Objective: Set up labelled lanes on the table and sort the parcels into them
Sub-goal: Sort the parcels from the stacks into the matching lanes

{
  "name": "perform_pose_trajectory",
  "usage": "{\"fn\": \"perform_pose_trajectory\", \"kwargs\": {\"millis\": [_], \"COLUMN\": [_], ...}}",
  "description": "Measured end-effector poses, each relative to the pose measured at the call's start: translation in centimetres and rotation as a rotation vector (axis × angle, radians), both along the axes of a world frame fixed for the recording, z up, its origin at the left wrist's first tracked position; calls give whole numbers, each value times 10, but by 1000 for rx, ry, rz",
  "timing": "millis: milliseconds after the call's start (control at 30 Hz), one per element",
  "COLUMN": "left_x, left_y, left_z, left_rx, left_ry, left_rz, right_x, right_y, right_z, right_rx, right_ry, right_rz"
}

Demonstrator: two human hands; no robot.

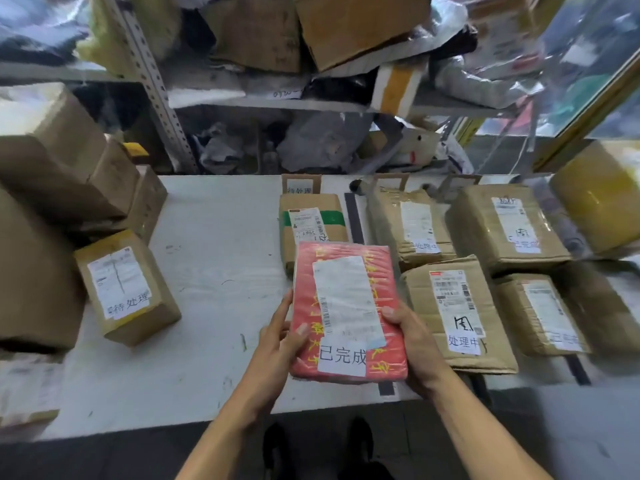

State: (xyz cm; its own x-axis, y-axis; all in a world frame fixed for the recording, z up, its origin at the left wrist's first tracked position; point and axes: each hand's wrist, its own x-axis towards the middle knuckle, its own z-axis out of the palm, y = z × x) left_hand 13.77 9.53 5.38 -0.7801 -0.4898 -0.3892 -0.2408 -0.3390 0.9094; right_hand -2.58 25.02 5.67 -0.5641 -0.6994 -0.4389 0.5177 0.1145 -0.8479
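Both hands hold one flat red plastic-wrapped parcel (348, 310) low in the centre of the frame, lifted above the white table top (214, 271). The left hand (277, 341) grips its left edge, thumb curled over the top face and fingers underneath; the right hand (410, 341) clasps the right edge the same way.

The handwritten white sticker (342, 356) on the parcel's near end reads 已完成. Judging by that, it belongs in the lane at the right of the frame, where the large brown taped carton (509, 226) and the smaller brown carton in front of it (540, 313) seem to carry the same words. A good placement would keep it level, carry it rightwards over the brown carton marked 处理中 (457, 310), and set it down sticker up inside the dark tape strips (355, 220).

The small card signs (300, 185) at the far edge of the table are partly covered by cartons; only the left one reads, as 待处理. Free space in the right lane is hard to judge, since that lane runs off the frame. The yellowish-taped brown box (126, 289) at mid-left, also marked 待处理, lies unsorted.
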Motion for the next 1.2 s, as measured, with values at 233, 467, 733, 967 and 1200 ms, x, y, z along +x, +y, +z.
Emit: {"fn": "perform_pose_trajectory", "kwargs": {"millis": [233, 467, 733, 967, 1200], "left_x": [-82, -146, -208, -255, -352], "left_y": [46, 112, 180, 220, 217], "left_z": [31, 25, 27, 35, 60], "left_rx": [10, 24, -1, 8, -133], "left_ry": [167, 164, 128, 135, 243], "left_rz": [-153, -143, -112, -79, -42], "right_x": [-53, -110, -180, -227, -334], "right_y": [69, 141, 209, 242, 218], "right_z": [44, 46, 45, 45, 81], "right_rx": [1, -24, -50, -68, -29], "right_ry": [41, 74, 50, 22, -5], "right_rz": [-178, -189, -160, -163, -114]}}
